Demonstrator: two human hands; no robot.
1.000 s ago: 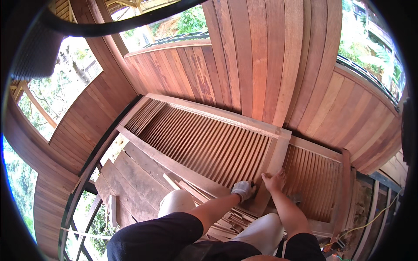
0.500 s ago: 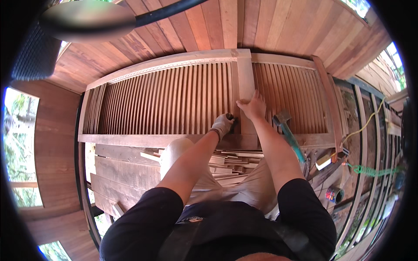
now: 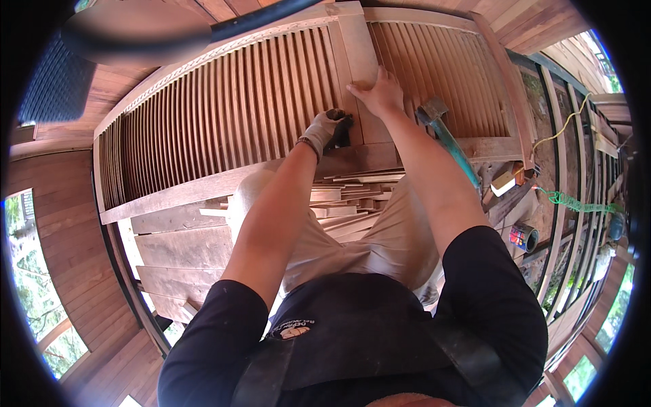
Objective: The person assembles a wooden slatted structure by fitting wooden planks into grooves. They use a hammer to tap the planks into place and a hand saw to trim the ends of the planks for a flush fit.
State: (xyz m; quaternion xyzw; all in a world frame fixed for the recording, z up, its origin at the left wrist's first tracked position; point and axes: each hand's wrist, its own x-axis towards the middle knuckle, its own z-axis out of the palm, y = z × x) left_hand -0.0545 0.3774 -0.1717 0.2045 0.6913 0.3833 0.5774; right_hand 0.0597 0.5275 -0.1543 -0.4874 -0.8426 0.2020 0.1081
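Observation:
A long wooden louvered panel [image 3: 357,44] lies across in front of me, its slats split into two bays by a wide middle rail. My left hand [image 3: 319,132], in a pale glove, is closed at the right end of the left bay, beside the rail. Something dark shows at its fingers, but I cannot make out what it is. My bare right hand [image 3: 382,95] rests on the middle rail with thumb and fingers apart. Just right of that hand, a hammer-like tool [image 3: 453,150] with a teal handle lies over the right bay and the panel's near edge.
Loose wooden strips [image 3: 346,197] are heaped between my knees, below the panel. To the right are a pale block [image 3: 503,183], a can [image 3: 523,237], a green coiled hose [image 3: 576,202] and a yellow cord [image 3: 566,130]. Planks [image 3: 180,247] lie at the left.
The view has tilted, so the panel sits higher and more slanted in the picture. Both hands keep about the same places on the panel.

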